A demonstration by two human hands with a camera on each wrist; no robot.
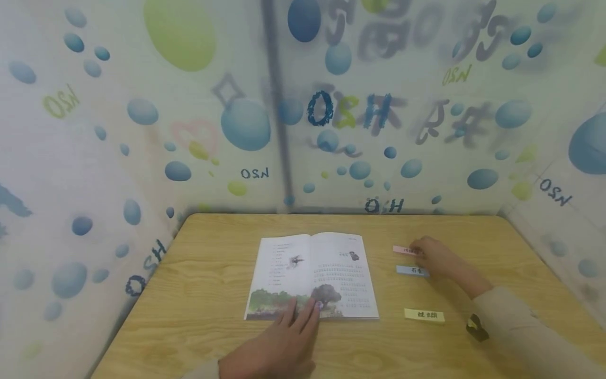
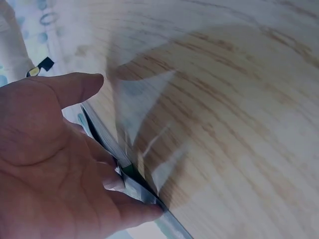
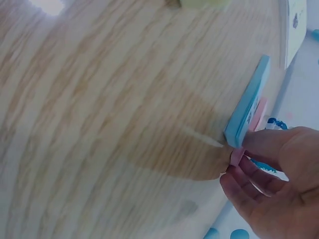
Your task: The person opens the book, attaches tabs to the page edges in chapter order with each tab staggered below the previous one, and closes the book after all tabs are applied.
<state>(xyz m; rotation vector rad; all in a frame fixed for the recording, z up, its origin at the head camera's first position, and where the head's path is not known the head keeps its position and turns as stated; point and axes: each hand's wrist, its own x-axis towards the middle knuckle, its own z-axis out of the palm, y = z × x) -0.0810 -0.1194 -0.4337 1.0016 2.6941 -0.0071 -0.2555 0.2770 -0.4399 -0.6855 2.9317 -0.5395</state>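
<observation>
while holding the left hand (image 1: 279, 339) loose, with the thumb wide of the outstretched fingers, rests fingertips along the near edge of an open book (image 1: 338, 273). has the book flat near the middle of the tabletop (image 1: 189, 295), in from the far edge. right of the book, towards the tabletop's far right corner, has a pink strip (image 1: 401, 249), a blue strip (image 1: 406, 270) just nearer, and a yellow strip (image 1: 424, 316) well apart, farther from the far edge. pinches the pink strip's right end between thumb and fingers of the right hand (image 1: 440, 258), close beside the blue strip. reaches across the tabletop's right side in a pale sleeve (image 1: 525, 331).
</observation>
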